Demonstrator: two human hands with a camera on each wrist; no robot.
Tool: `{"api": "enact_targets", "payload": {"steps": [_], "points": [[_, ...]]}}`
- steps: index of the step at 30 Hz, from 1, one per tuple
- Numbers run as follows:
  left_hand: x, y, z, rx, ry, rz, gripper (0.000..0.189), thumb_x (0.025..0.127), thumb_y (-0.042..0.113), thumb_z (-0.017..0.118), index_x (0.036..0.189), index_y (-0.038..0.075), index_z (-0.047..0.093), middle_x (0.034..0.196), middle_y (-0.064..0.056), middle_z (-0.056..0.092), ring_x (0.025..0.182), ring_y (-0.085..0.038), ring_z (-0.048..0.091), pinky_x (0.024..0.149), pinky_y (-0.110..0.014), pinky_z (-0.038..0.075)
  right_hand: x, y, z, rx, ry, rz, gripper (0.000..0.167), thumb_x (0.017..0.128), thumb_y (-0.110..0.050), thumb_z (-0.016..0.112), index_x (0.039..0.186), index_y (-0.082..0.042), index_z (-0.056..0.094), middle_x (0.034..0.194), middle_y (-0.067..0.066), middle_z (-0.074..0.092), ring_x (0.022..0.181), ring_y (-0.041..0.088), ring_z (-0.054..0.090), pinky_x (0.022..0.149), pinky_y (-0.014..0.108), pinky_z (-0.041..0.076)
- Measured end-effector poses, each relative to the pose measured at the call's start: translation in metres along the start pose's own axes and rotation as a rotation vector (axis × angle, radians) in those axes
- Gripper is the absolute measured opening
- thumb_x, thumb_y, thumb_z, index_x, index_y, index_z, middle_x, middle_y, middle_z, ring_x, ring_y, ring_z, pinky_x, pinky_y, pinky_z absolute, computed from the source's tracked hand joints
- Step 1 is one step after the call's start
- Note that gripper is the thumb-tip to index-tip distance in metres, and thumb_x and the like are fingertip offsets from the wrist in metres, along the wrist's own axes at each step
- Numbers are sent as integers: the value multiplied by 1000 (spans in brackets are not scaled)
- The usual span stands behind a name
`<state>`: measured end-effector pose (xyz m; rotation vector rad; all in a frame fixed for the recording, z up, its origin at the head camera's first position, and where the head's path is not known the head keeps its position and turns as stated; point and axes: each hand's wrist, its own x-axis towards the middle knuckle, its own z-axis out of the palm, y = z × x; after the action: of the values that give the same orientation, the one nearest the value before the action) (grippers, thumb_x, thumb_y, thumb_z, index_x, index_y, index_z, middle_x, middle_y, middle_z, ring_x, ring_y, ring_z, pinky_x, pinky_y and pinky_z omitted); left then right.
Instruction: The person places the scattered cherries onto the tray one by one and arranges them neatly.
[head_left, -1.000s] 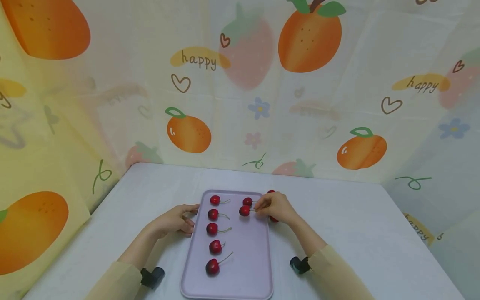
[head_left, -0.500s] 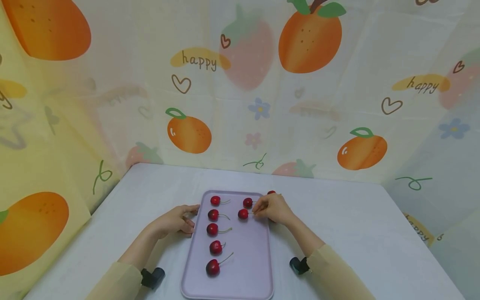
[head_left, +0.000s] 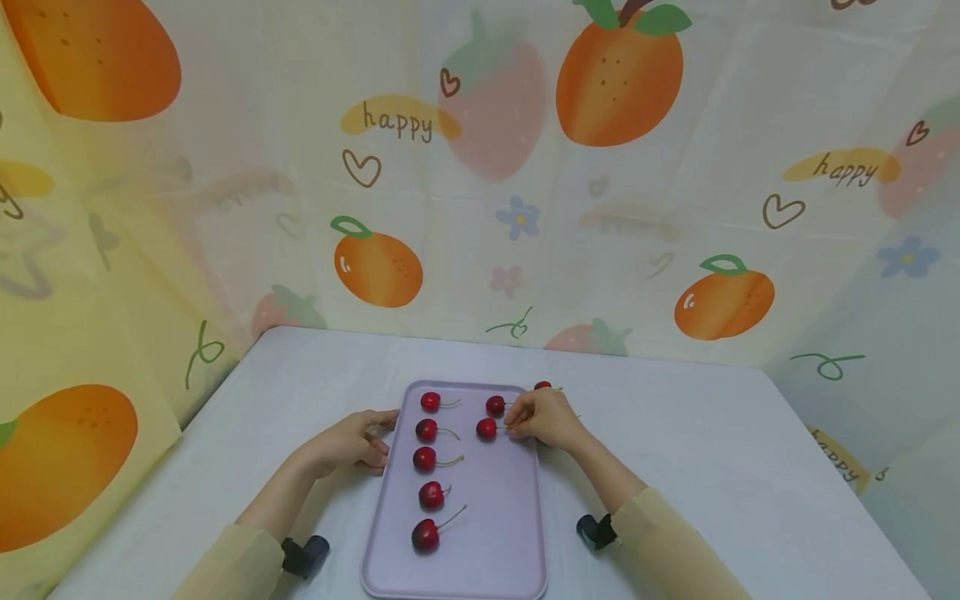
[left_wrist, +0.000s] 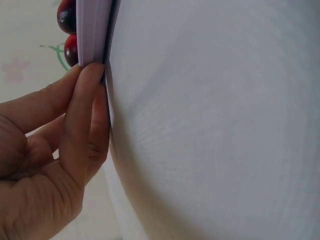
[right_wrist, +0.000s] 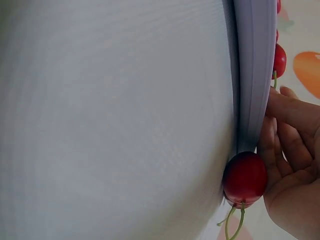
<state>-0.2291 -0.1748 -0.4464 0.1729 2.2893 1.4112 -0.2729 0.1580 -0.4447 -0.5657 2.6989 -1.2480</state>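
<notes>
My right hand (head_left: 551, 419) is over the far right part of a lilac tray (head_left: 480, 517), pinching the stem of a dark red cherry (head_left: 487, 429) that is at the tray's surface. Just beyond it lies another cherry (head_left: 495, 406). Along the tray's left side runs a column of several stemmed cherries (head_left: 424, 458), stems pointing right. My left hand (head_left: 352, 437) rests at the tray's left edge; in the left wrist view its fingertips (left_wrist: 92, 75) touch the outer wall. The right hand's palm hides part of the tray's right rim.
One cherry (head_left: 542, 386) lies on the white tabletop (head_left: 675, 450) past the tray's far right corner. The right wrist view shows a cherry (right_wrist: 245, 177) beside the tray's outer wall, overlapping another. A fruit-print curtain (head_left: 525, 208) hangs behind the table.
My right hand has moved slightly left and toward me, with the pinched cherry coming down just in front of the far one. In the last half second it barely moved; the left hand stayed put.
</notes>
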Motion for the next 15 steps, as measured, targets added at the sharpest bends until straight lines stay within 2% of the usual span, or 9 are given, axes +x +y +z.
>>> {"api": "enact_targets", "payload": {"steps": [9,15], "points": [[0,-1,0,-30,-16,28,78,79,-10,66,150,-7,33,138,-26,46,82,-16,58,71,-29,60,-2,-3,-1,24,2,11,12,72,0,83,79,-5,75,77,11,76,64,8,68,59,20,54],[-1,-1,0,-24,-11,20,78,79,-10,66,150,-6,34,139,-26,46,83,-17,57,71,-29,60,-2,-2,0,33,-2,16,13,71,2,82,81,-4,75,78,11,76,68,11,71,63,22,58]]}}
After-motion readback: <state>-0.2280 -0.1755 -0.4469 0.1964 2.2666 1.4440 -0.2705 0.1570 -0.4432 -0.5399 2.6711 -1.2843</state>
